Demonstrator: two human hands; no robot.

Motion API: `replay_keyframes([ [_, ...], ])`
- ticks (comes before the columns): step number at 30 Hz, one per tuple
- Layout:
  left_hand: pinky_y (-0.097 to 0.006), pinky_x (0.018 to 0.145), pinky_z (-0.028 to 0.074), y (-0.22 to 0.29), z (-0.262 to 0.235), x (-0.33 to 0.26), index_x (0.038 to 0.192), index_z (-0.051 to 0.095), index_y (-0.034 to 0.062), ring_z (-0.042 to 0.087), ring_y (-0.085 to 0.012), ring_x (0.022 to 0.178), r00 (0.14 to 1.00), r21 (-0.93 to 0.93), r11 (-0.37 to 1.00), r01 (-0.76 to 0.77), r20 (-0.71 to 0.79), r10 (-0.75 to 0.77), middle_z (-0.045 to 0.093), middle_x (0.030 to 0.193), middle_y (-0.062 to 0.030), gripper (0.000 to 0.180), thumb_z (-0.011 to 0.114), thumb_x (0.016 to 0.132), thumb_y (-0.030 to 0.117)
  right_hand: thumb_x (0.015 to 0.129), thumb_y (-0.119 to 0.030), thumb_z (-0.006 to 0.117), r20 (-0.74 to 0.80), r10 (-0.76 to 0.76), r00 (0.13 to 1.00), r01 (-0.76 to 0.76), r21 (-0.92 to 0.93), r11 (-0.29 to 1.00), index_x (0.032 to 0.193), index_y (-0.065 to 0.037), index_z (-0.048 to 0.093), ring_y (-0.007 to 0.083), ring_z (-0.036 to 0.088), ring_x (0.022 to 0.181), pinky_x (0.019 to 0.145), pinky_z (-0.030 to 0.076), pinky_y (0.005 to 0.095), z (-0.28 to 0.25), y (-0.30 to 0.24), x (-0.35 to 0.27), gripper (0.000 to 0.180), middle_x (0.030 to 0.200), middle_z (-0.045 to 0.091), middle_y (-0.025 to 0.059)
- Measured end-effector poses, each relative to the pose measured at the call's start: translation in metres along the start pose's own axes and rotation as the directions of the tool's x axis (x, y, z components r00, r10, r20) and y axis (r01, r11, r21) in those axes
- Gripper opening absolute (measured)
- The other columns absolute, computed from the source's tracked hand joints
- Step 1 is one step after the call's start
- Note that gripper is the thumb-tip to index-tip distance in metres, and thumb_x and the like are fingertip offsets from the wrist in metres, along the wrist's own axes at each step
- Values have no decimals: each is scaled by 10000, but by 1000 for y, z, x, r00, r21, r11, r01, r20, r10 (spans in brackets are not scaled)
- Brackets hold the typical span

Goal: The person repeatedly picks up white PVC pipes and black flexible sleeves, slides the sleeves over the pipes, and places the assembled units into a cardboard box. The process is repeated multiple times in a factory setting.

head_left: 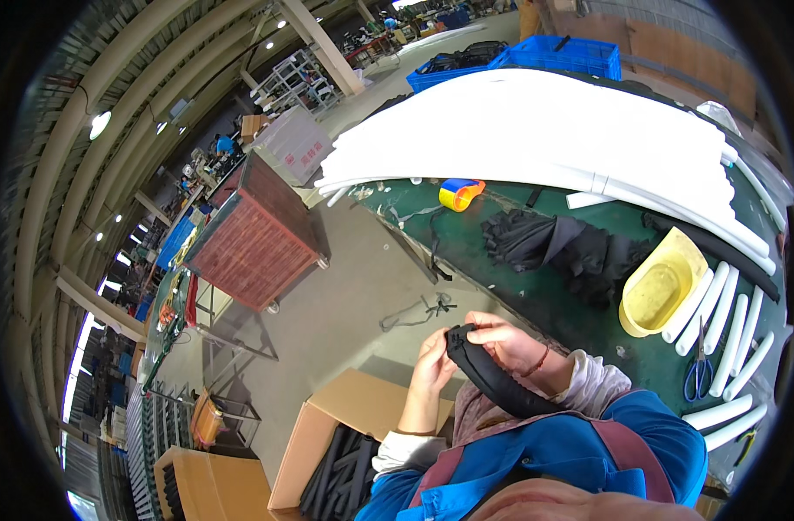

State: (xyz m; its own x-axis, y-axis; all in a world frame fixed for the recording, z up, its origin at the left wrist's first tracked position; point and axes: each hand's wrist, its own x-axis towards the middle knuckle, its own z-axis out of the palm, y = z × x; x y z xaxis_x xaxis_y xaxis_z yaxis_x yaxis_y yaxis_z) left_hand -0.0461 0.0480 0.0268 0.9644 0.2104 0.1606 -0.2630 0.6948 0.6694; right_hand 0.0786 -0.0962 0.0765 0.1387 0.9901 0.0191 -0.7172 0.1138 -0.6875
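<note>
Before my body I hold a black fabric-covered tube (494,380) with both hands. My left hand (431,366) is closed on the side of its upper end, and my right hand (506,341) pinches the same end from the other side. The tube curves down toward my lap, where its lower part lies against my clothing. Gathered cloth shows at the gripped end; what is inside the tube there is hidden. On the green table (453,252) beyond my right hand lies a heap of black fabric pieces (562,247).
A pile of white foam tubes (536,126) covers the table's far side. At right are a yellow plastic container (663,286), short white tubes (735,334) and blue-handled scissors (699,373). A tape dispenser (460,194) sits near the edge. On the floor stands a cardboard box (294,451) of black tubes.
</note>
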Motion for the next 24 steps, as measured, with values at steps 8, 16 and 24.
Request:
replay_keyframes([
  [8, -272, 809, 476, -1, 27, -40, 1013, 613, 13, 614, -163, 920, 979, 196, 980, 29, -205, 12, 644, 1041, -76, 317, 651, 714, -85, 792, -20, 638, 114, 16, 993, 22, -325, 946, 912, -46, 474, 52, 498, 708, 578, 382, 198, -6, 12, 1, 204, 796, 539, -8],
  [16, -275, 782, 401, -9, 39, -63, 903, 560, 4, 518, -206, 933, 965, 966, 246, -77, 10, 261, 519, 956, -79, 278, 535, 655, -120, 740, -7, 655, 54, -322, 945, 265, -702, 661, 699, -76, 394, 40, 349, 645, 516, 308, 235, -16, 52, -10, 273, 667, 381, -49],
  [24, -512, 985, 351, 5, 33, -59, 775, 570, 61, 591, -275, 908, 806, 890, -348, -294, 427, 411, 597, 818, -85, 210, 683, 616, -17, 841, 15, 569, 199, 179, 964, -110, -313, 943, 1020, -36, 519, 45, 519, 810, 685, 423, 204, -8, 10, -22, 193, 879, 545, -12],
])
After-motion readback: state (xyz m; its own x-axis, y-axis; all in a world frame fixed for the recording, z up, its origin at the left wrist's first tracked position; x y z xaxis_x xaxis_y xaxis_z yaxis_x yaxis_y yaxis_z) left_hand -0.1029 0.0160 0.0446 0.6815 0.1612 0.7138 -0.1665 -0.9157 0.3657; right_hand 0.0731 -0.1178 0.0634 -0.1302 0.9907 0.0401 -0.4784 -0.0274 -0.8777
